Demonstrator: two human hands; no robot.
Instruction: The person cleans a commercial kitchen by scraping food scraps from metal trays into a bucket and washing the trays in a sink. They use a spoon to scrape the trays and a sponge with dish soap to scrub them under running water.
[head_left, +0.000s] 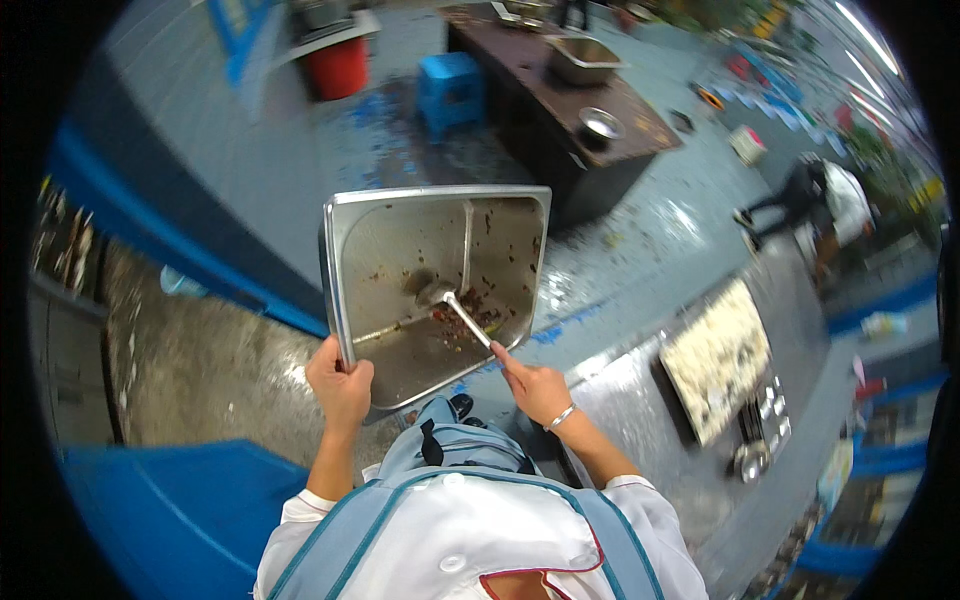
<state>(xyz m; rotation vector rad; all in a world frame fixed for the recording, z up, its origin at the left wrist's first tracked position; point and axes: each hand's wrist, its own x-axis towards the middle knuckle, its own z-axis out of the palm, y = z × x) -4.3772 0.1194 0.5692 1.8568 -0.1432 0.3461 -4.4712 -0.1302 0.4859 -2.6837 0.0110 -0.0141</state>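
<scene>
A deep stainless steel food pan (405, 225) tilts in front of me, its open side facing me. My left hand (339, 382) grips the rim at its near left corner, thumb over the edge. In my right hand (534, 386) is the handle of a metal ladle (466, 319), index finger stretched along it. The ladle's bowl rests against the pan's inner wall. Dark reddish-brown food scraps (469, 311) lie around it, and more bits cling to the pan's walls.
At right, a steel table (630, 420) bears a tray of white food, seemingly rice (716, 360), and a ladle (750, 459). Ahead stand a dark table (517, 52) with metal pans, a blue plastic stool (450, 90) and a red bucket (337, 67). A person (832, 199) bends over at far right.
</scene>
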